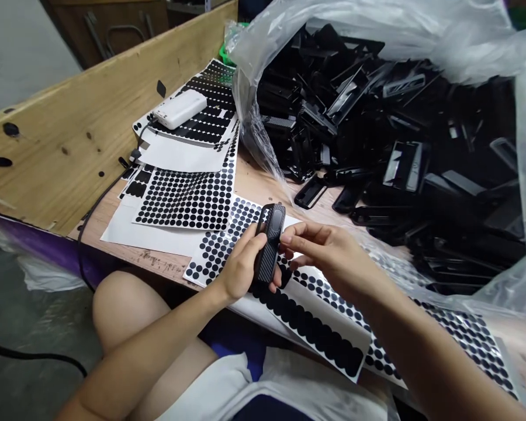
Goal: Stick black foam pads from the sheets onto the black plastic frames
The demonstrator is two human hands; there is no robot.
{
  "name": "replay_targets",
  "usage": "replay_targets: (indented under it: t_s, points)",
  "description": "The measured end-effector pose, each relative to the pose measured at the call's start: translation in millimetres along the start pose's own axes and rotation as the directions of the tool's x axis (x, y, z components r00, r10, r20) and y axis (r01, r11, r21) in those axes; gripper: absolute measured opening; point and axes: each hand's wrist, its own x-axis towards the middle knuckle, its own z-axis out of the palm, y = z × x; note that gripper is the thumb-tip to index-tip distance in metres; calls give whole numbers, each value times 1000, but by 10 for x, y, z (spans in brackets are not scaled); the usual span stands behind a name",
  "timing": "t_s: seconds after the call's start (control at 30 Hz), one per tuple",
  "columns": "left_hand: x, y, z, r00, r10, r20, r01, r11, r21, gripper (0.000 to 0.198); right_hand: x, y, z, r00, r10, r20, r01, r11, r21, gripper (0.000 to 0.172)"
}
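Between the thumb and fingers of the left hand [239, 266], held firmly, is a slim black piece [268, 263], round-cornered, with a diagonally textured face and an oval near its far end. The right hand [328, 248] bunches its fingertips at the piece's right edge, perhaps pinching something; a sticker sheet [322, 333] lies just below the grip.

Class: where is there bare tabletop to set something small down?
Bare tabletop lies between the dotted sheet and plastic bag, plus a narrow strip in front of the white paper. Crowded: around left hand, right hand and the heaped black parts.
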Motion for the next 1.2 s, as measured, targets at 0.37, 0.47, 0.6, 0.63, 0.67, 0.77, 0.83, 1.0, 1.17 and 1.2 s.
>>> replay_targets:
  t_s: [0.37,0.47,0.6,0.63,0.67,0.77,0.83,1.0,1.17,1.2]
  points:
    - [7,5,2,1000,11,4,-12,999,38,36,32,72,8,996,-85,-31,81,992,-98,38]
    - [9,8,5,1000,11,3,-11,999,33,36,23,64,14,996,-87,-33,83,990,-111,38]
    - [10,10,14,1000,22,6,-22,999,24,38,18,39,24,995,-86,-43,79,987,-141,39]
    - [11,9,15,1000,28,5,-28,999,18,37,18,33,27,995,-89,-49,81,985,-151,40]
    - [11,5,16,999,33,4,-33,999,12,37,18,25,30,994,-94,-53,85,983,-163,41]
    - [13,-9,11,999,39,10,-39,999,-3,37,6,-7,45,990,-129,-58,113,968,-225,43]
    - [13,-17,6,999,35,14,-35,999,2,38,-15,-32,63,984,-165,-66,140,949,-284,42]
    - [6,-23,1,999,34,14,-34,999,12,34,-65,-44,129,956,-281,-82,217,870,-443,34]
    - [9,-29,4,996,84,27,-85,995,45,34,-64,56,56,897,-427,-111,310,790,-529,25]
    - [11,-31,5,995,95,29,-96,994,41,34,-70,97,13,881,-450,-145,299,767,-568,26]
